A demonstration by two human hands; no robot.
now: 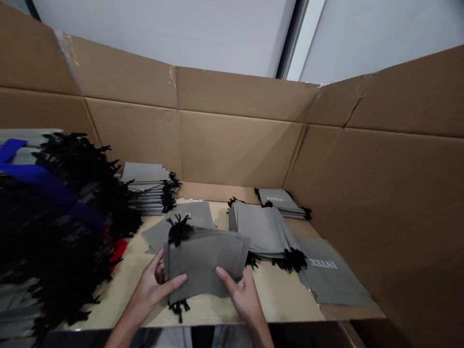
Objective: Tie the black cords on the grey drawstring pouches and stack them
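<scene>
Surface: pale wooden board [279, 295] backed by folded cardboard walls [235, 145].
Left hand [152, 285]: gripping the left edge of a gray drawstring pouch bundle [205, 263].
Right hand [242, 295]: gripping the same bundle's lower right edge.
Beyond right hand: stacked gray pouches [259, 232].
Farther right: printed INTEX pouch [331, 275].
Left of left hand: heaped pouches with black cords [68, 227].

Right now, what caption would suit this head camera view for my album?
Left hand and right hand hold grey drawstring bags beside more stacks.
</scene>
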